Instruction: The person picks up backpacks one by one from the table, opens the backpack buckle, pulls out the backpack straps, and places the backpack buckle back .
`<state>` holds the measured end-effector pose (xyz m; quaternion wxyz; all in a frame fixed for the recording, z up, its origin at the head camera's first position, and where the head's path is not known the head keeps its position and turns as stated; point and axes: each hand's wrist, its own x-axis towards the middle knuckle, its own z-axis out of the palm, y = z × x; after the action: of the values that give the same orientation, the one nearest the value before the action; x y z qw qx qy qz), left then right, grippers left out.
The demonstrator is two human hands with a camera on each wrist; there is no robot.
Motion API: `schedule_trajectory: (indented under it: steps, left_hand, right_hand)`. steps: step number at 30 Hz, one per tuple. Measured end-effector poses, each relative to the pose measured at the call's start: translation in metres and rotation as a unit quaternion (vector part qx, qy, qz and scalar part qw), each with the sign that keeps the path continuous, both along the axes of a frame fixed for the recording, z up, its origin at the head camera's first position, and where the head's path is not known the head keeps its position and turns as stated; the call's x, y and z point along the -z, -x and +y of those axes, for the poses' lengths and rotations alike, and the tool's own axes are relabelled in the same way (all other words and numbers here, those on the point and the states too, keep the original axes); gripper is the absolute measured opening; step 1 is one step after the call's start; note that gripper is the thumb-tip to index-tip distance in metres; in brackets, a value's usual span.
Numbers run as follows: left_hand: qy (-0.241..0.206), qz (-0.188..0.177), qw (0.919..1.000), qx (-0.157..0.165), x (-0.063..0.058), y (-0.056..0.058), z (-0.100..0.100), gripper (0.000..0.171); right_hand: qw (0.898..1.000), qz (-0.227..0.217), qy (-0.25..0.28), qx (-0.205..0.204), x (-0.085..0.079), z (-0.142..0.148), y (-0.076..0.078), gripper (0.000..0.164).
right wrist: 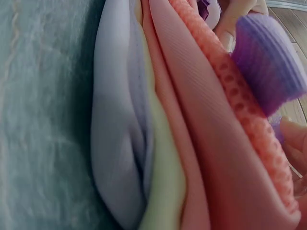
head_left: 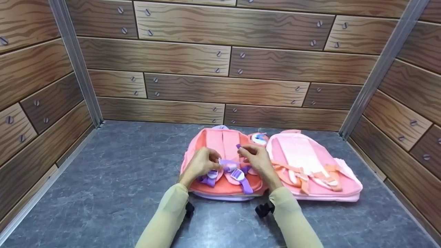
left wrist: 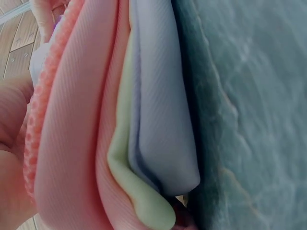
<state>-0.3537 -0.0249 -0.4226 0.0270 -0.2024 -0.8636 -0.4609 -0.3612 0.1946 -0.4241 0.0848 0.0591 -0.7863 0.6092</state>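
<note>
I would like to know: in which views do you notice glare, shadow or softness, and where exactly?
Head view: glare whitens the near tabletop, and the light pink backpack looks washed out along its middle; left wrist view: a dark shadow lies on the tabletop along the coral backpack; right wrist view: the purple strap end has soft edges.

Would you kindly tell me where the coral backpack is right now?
In the head view, the coral backpack lies near the middle, low in the picture, on the gray table, immediately left of the pink backpack.
</note>
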Motion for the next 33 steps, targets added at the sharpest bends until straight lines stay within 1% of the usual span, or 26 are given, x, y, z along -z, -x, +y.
schedule_trajectory:
  steps: [3,6,8,11,14,17,21,23,26,30,33]
  left_hand:
    - [-0.006,0.008,0.9999,-0.004,0.000,-0.001,0.000,0.023]
    - [-0.006,0.021,0.9997,-0.007,0.001,-0.001,0.001,0.022]
    - [-0.006,0.027,0.9996,-0.012,0.001,-0.001,0.002,0.021]
    - [-0.008,0.031,0.9993,-0.017,0.002,-0.001,0.003,0.021]
    - [-0.009,0.028,0.9993,-0.025,0.002,-0.001,0.004,0.020]
    - [-0.007,0.023,0.9991,-0.034,0.002,-0.002,0.004,0.019]
    - [-0.005,0.023,0.9989,-0.041,0.003,-0.003,0.004,0.018]
    - [-0.005,0.022,0.9988,-0.042,0.004,-0.003,0.004,0.018]
    - [-0.003,0.021,0.9990,-0.040,0.004,-0.002,0.004,0.020]
    - [0.000,0.019,0.9993,-0.032,0.003,-0.002,0.004,0.019]
    - [-0.006,0.015,0.9996,-0.021,0.002,-0.002,0.004,0.018]
  right_hand:
    - [0.999,0.007,-0.010,0.034,-0.002,0.003,0.001,0.022]
    - [0.996,0.027,-0.023,0.077,-0.004,0.007,0.001,0.022]
    - [0.995,0.039,-0.015,0.091,-0.004,0.009,0.002,0.023]
    - [0.994,0.045,0.022,0.094,-0.004,0.012,0.004,0.029]
    - [0.993,0.048,0.056,0.095,-0.004,0.012,0.005,0.033]
    - [0.991,0.053,0.067,0.104,-0.004,0.012,0.005,0.033]
    - [0.990,0.056,0.067,0.112,-0.006,0.011,0.003,0.028]
    - [0.991,0.055,0.070,0.101,-0.005,0.010,0.002,0.025]
    - [0.995,0.055,0.060,0.059,-0.002,0.007,0.002,0.023]
    - [0.998,0.052,0.010,-0.016,0.000,-0.005,-0.002,0.021]
    - [0.996,0.045,-0.034,-0.068,0.001,-0.014,-0.006,0.021]
